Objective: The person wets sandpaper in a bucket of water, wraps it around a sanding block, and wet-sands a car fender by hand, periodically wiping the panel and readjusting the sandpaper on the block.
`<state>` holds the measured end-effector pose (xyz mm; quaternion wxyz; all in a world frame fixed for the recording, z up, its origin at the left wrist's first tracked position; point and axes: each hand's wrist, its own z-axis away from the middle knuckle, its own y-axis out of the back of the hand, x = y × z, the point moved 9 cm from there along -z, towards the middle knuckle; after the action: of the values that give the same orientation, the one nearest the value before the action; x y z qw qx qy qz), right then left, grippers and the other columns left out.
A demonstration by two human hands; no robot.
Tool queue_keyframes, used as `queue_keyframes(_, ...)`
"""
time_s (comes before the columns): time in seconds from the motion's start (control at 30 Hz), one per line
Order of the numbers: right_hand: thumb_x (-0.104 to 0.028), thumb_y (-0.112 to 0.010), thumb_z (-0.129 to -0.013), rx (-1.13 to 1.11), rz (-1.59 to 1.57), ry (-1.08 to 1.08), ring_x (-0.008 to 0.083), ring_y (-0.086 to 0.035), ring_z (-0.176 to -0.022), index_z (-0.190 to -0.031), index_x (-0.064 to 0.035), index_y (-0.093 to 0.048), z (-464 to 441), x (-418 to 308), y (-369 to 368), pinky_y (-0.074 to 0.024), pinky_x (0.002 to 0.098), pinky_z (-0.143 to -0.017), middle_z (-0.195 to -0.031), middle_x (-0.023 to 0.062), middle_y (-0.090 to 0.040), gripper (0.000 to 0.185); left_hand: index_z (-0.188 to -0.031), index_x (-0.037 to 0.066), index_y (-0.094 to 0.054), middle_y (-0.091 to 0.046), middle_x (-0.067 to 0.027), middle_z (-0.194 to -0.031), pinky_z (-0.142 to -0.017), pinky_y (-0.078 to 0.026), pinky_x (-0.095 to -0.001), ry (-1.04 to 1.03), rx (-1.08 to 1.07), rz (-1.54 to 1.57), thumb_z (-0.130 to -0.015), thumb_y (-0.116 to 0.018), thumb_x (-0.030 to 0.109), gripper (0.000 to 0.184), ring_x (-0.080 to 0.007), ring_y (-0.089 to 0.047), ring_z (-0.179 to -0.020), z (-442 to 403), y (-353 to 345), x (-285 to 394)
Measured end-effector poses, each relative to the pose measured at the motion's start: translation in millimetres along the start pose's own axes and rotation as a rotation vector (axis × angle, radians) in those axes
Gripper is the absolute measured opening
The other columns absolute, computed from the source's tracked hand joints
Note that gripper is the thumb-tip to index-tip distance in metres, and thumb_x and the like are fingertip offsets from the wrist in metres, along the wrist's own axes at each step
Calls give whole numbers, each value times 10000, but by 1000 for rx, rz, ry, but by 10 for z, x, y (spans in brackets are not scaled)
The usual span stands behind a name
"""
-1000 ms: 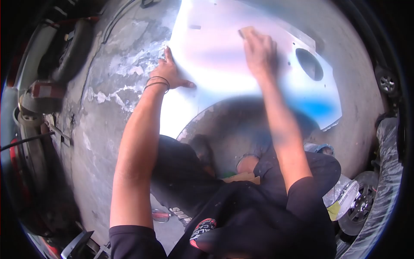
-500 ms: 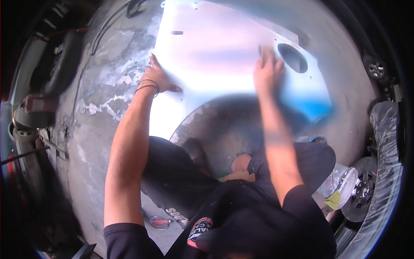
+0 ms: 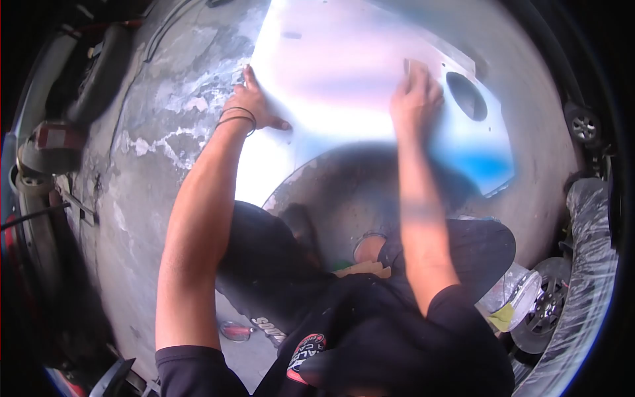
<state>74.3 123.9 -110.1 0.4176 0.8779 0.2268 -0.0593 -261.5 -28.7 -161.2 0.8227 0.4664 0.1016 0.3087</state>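
A large, flat sheet panel in white, pale pink and blue (image 3: 344, 99), with a curved arch cut into its near edge, lies from 11 round to 3 o'clock over the mottled grey concrete floor (image 3: 152, 198). The left hand (image 3: 254, 111), two thin dark bands (image 3: 237, 121) at its wrist, rests at the panel's edge at 11 o'clock; its grip is wide, thumb stretched across the panel. The right hand (image 3: 418, 102) is between 1 and 2 o'clock over the panel, its grip narrow around a small tan block (image 3: 415, 65) that is partly hidden by the fingers. A dark oval hole (image 3: 467, 96) pierces the panel at 2 o'clock, just beside that hand, and a bright blue patch (image 3: 486, 165) shows near 3. At 4 o'clock, a clear plastic tub (image 3: 526, 298) stands beside a dark spoked wheel (image 3: 550, 301).
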Motion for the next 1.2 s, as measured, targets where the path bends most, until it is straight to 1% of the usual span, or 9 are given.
queue_keyframes(0.2, -343, -622, -1058, -572, -470, -234, 418, -637, -1204, -1314, -100, -689, 412, -1753, -640, -555, 536, -963, -1295, 178, -653, 359, -1740, 18, 178, -418, -365, -1666, -1210, -500, -516, 9, 42, 39, -579, -1045, 645, 1799, -482, -563, -1474, -3, 34, -36)
queue_keyframes(0.27, -296, -666, -1030, -229, -316, 320, 419, -715, -1014, -1237, -155, -742, 428, -2190, -358, -579, 531, -899, -1157, 215, -747, 262, -1742, 22, 173, -424, -361, -1665, -1215, -495, -518, 14, 34, 20, -574, -1044, 648, 1800, -479, -558, -1479, 21, 52, -59)
queue_keyframes(0.37, -166, -712, -1007, -235, -125, 303, 384, -725, -1041, -1269, -239, -771, 16, -1189, -290, -599, 537, -904, -1168, 115, -773, 278, -1746, 34, 168, -428, -352, -1660, -1217, -495, -516, 16, 22, 22, -570, -1048, 641, 1798, -475, -563, -1473, -20, 6, -73)
queue_keyframes(0.5, -205, -719, -994, 6, 50, 39, 400, -699, -1134, -1308, -230, -771, -225, 220, -128, -574, 553, -992, -1262, 147, -763, 319, -1747, 46, 175, -415, -334, -1662, -1225, -489, -515, 41, 12, 40, -574, -1056, 619, 1794, -468, -576, -1457, 31, -15, -51)
queue_keyframes(0.57, -207, -720, -988, -101, -40, -53, 413, -681, -1157, -1288, -215, -765, -209, -95, -225, -574, 551, -988, -1288, 160, -750, 303, -1747, 45, 176, -403, -333, -1673, -1230, -486, -514, 37, 7, 39, -563, -1061, 614, 1803, -465, -559, -1475, 10, 0, -33)
queue_keyframes(0.7, -206, -716, -993, -286, -86, 178, 427, -662, -1141, -1336, -206, -710, 31, -1692, -445, -576, 550, -965, -1266, 165, -696, 343, -1746, 49, 182, -398, -329, -1679, -1233, -484, -509, 72, -17, 22, -558, -1065, 601, 1809, -460, -548, -1487, 18, -16, -46)
queue_keyframes(1.0, -303, -720, -1016, -352, -145, 470, 421, -607, -1202, -1340, -218, -741, 477, -1464, -253, -496, 548, -1033, -1313, 155, -652, 335, -1754, 88, 184, -416, -307, -1677, -1227, -488, -502, 80, -25, 29, -534, -1065, 613, 1824, -457, -561, -1475, 30, 44, -54)
queue_keyframes(1.1, -301, -694, -1031, -398, -123, 446, 413, -618, -1188, -1385, -181, -674, -159, -1598, -699, -495, 571, -1027, -1320, 153, -639, 374, -1756, 96, 185, -421, -307, -1673, -1215, -498, -504, 49, 19, 34, -537, -1062, 613, 1819, -452, -572, -1464, 23, 21, -98)
queue_keyframes(1.2, -284, -694, -1024, -384, -120, 407, 398, -620, -1182, -1359, -181, -674, -508, -1676, -1033, -493, 572, -1013, -1302, 145, -640, 351, -1742, 13, 170, -379, -422, -1654, -1203, -500, -523, 17, 5, 67, -522, -1053, 627, 1833, -545, -556, -1452, 41, 62, -74)
